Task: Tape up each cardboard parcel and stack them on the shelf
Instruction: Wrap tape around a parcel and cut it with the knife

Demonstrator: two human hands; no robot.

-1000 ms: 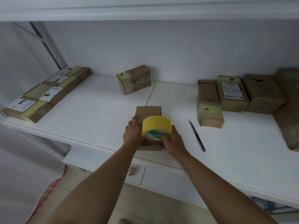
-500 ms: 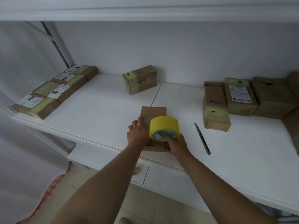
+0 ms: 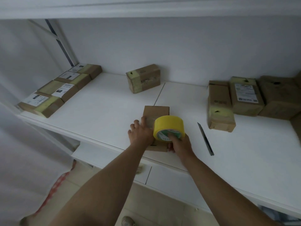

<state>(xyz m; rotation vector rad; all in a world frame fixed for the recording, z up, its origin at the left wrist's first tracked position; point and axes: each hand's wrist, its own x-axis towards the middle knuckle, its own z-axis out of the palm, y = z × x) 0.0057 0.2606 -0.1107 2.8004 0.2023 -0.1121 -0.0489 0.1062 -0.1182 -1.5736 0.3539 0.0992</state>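
A small flat cardboard parcel lies near the front edge of the white shelf. My left hand rests on its left side with the fingers spread over the top. My right hand grips a roll of yellow tape, a finger hooked through its core, and holds the roll upright on the parcel's near end. The near part of the parcel is hidden under both hands and the roll.
A thin knife lies to the right of my hands. Several taped parcels line the left end. One parcel stands at the back wall. More parcels crowd the right end.
The tape roll and my right hand have shifted slightly; my left hand stays on the parcel. The view has drifted a little to the left.
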